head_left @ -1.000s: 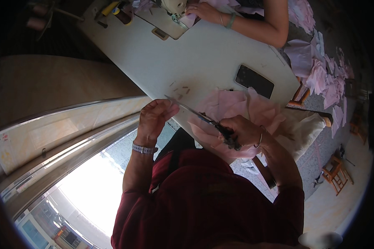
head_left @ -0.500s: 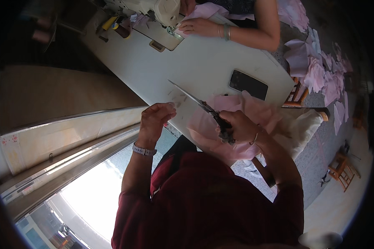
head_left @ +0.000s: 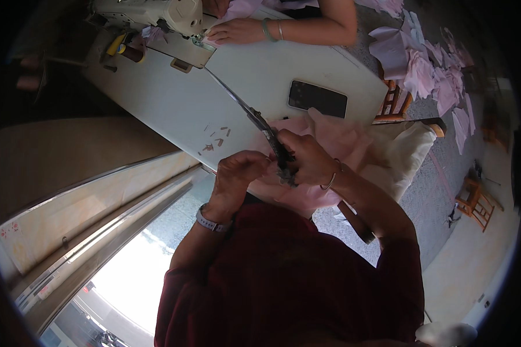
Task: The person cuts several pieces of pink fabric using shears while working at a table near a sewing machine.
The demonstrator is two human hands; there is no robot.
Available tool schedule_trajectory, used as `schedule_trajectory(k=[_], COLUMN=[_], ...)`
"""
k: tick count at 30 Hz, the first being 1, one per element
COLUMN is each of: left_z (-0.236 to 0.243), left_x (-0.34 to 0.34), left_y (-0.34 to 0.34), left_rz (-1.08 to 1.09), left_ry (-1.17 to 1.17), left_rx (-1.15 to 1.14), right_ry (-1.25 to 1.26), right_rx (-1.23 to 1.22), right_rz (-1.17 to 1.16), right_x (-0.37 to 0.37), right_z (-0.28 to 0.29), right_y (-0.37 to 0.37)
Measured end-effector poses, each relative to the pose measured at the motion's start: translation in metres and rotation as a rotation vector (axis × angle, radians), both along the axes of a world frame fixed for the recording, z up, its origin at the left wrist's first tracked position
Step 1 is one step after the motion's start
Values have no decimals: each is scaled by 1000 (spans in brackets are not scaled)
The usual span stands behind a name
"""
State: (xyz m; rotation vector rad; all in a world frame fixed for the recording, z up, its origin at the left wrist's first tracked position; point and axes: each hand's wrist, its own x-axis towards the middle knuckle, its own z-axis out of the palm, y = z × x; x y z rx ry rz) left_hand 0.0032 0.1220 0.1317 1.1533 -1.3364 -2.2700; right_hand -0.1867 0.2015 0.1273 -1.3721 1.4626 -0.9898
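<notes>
My right hand (head_left: 309,159) grips dark-handled scissors (head_left: 250,113). Their long blades slant up and to the left over the white table (head_left: 249,69). Close beside the handles is my left hand (head_left: 237,176), its fingers closed in a pinch; what they hold, if anything, is hidden. Behind and below both hands lies crumpled pink fabric (head_left: 344,141), spread over the table's near edge. Several small scraps (head_left: 215,141) are scattered on the tabletop, left of the scissors.
A co-worker's hand (head_left: 234,32) rests by a sewing machine (head_left: 168,17) at the far side. A black phone (head_left: 317,99) lies on the table near a thread spool (head_left: 132,53). Pink and white cloth pieces (head_left: 419,72) pile up at right, beyond a wooden stool (head_left: 477,202).
My left hand has moved right, up to the scissors' handles and the pink fabric. The scissors now point more steeply upward. The whole view has shifted, uncovering the scraps on the table.
</notes>
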Motion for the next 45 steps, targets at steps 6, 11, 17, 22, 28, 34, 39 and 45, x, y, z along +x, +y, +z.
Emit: schedule_trajectory(k=[6, 11, 17, 22, 28, 34, 39, 45], left_z=[5, 10, 4, 3, 7, 5, 2, 2], left_x=[-1, -2, 1, -1, -3, 2, 4, 0], left_y=[-7, -9, -9, -5, -9, -2, 3, 8], left_rz=[-28, -2, -46, -109, 161, 109, 176, 221], left_ry=[-25, -74, -92, -138, 78, 118, 38, 117], left_rx=[51, 92, -15, -93, 396, 375, 381, 443], right_ry=[-52, -82, -130, 2, -110, -21, -35, -113], right_rx=[-92, -45, -6, -111, -35, -46, -21, 11], right_rz=[-48, -50, -50, -87, -125, -140, -124, -146], right_x=[-2, -3, 0, 2, -1, -1, 0, 1], right_z=[-7, -4, 2, -10, -2, -6, -1, -7], right_y=[0, -2, -1, -1, -1, -1, -2, -1])
